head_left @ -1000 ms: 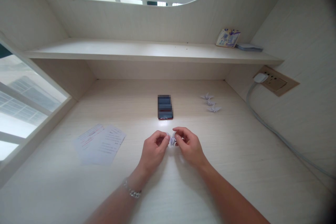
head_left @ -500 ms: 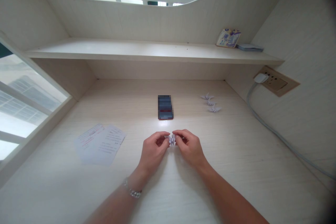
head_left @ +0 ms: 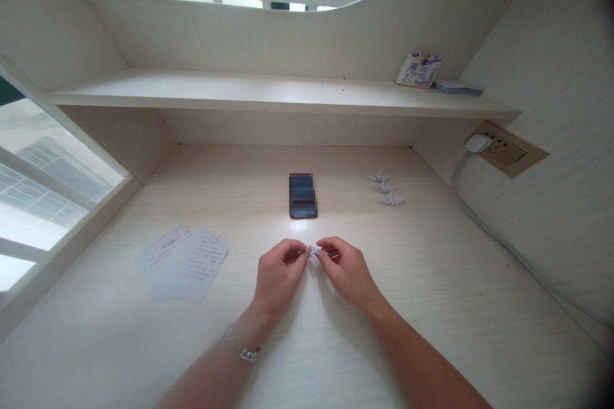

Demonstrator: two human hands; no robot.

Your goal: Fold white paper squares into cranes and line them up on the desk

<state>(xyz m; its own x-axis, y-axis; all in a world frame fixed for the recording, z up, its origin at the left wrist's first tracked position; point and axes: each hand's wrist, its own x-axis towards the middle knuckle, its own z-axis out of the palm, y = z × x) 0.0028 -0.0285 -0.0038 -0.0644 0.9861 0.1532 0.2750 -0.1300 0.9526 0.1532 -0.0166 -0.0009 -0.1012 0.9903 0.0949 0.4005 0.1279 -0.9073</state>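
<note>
A small white paper crane (head_left: pixel 313 253) is pinched between my two hands, just above the desk. Thumb and fingers of my left hand (head_left: pixel 283 266) close on its left side, with a chain bracelet on that wrist. From the other side my right hand (head_left: pixel 346 268) grips it between thumb and forefinger. My fingers cover much of the folded paper, so its full shape is hidden. Three finished-looking white paper cranes (head_left: pixel 385 189) stand in a short column at the back right of the desk.
Beyond my hands lies a phone (head_left: pixel 302 195) with a blurred screen. Sheets of paper with writing (head_left: pixel 185 265) overlap on the left. A cable (head_left: pixel 508 246) runs down the right from a wall socket (head_left: pixel 511 148). Above the desk, a shelf (head_left: pixel 249 91) carries a small printed packet (head_left: pixel 418 70).
The paper crane has turned slightly in my fingers, and its folds look narrower now. My left hand has shifted a little to the left; the other objects stay put.
</note>
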